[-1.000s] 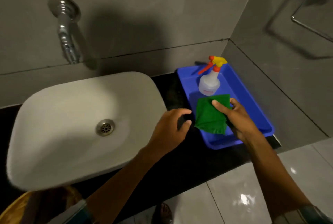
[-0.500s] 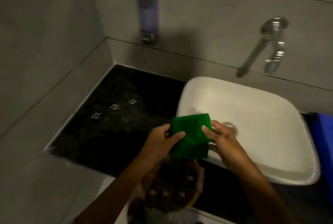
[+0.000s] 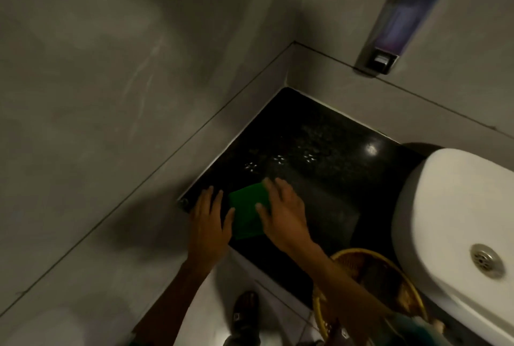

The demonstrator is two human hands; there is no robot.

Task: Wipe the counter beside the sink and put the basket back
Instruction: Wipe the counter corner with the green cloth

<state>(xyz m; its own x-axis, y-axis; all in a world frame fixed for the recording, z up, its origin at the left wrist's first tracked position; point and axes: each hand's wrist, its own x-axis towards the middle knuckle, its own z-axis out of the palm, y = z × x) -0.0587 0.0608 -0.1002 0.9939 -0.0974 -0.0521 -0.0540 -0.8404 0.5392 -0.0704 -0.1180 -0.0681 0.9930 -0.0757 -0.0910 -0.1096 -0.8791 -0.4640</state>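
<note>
A folded green cloth (image 3: pixel 246 213) lies flat on the black granite counter (image 3: pixel 314 151) left of the white sink (image 3: pixel 450 206), near the counter's front left corner. My right hand (image 3: pixel 283 210) presses on the cloth's right side with fingers spread. My left hand (image 3: pixel 210 217) rests flat on the counter at the cloth's left edge, thumb touching it. A yellow woven basket (image 3: pixel 361 265) sits low in front of the counter beside the sink, partly hidden by my right forearm.
Grey tiled walls close the counter on the left and at the back. A soap dispenser (image 3: pixel 400 20) hangs on the back wall. Small water droplets (image 3: pixel 279 160) glint on the counter beyond the cloth. My foot (image 3: pixel 244 312) stands on the floor below.
The cloth went from the blue tray on the right, across the sink held in both hands, down onto the left counter. My view swung left.
</note>
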